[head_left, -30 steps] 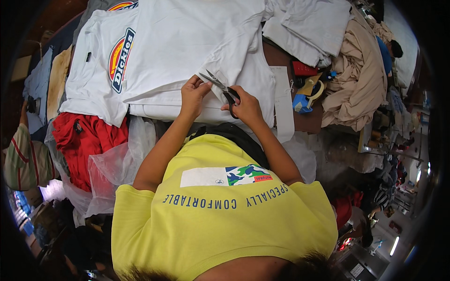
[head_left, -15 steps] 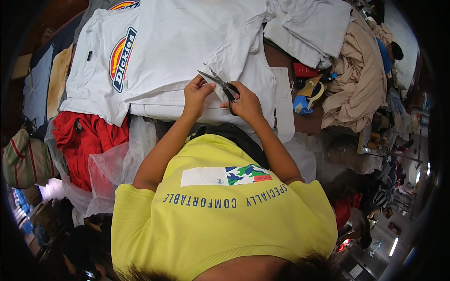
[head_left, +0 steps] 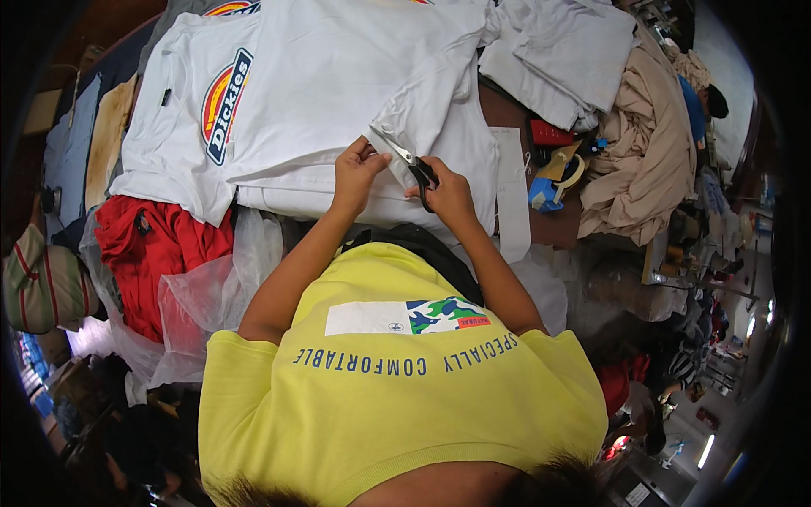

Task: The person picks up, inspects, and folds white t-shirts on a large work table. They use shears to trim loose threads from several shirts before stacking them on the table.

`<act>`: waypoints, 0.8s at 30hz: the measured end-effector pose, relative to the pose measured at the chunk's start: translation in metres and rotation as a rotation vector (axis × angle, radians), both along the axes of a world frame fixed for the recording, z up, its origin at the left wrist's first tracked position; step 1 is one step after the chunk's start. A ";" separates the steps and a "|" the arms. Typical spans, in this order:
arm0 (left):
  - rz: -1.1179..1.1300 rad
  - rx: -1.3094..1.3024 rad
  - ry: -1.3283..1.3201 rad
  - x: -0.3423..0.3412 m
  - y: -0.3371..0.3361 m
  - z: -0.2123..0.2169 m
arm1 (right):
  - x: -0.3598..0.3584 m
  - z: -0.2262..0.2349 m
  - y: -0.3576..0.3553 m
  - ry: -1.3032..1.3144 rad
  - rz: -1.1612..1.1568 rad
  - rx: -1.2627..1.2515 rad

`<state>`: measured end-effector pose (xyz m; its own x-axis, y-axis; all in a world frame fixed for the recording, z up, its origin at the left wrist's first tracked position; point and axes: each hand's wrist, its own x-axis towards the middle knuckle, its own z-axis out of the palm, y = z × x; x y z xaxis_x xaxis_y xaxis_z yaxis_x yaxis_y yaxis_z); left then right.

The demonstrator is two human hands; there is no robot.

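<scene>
White cloth garment [head_left: 338, 93] is lying across the brown counter [head_left: 553, 228], left hand [head_left: 359, 175] is pinching its edge, right hand [head_left: 445, 194] is gripping black-handled metal scissors [head_left: 413, 163], blades pointing toward the pinch.

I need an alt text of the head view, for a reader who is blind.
A person's right hand holds black-handled scissors at white cloth, which the left hand pinches nearby. Red cloth lies to the left, a tape roll to the right.
</scene>
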<state>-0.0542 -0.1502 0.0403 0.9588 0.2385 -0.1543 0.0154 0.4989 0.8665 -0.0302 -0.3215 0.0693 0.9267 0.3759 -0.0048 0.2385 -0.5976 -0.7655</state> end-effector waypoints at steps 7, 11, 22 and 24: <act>-0.030 0.079 -0.005 0.000 -0.001 -0.001 | 0.010 0.021 0.013 0.111 0.026 -0.135; -0.026 0.114 -0.018 0.000 0.000 -0.002 | 0.009 0.011 0.011 0.057 0.030 -0.064; -0.030 0.234 0.004 -0.004 0.000 -0.004 | 0.006 0.001 0.004 0.022 0.023 -0.036; -0.037 0.242 0.004 -0.005 -0.001 -0.007 | 0.005 0.012 0.009 0.004 0.024 -0.056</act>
<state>-0.0591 -0.1512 0.0335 0.9671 0.2337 -0.1006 0.0332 0.2759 0.9606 -0.0248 -0.3129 0.0817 0.9172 0.3972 -0.0295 0.2507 -0.6334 -0.7321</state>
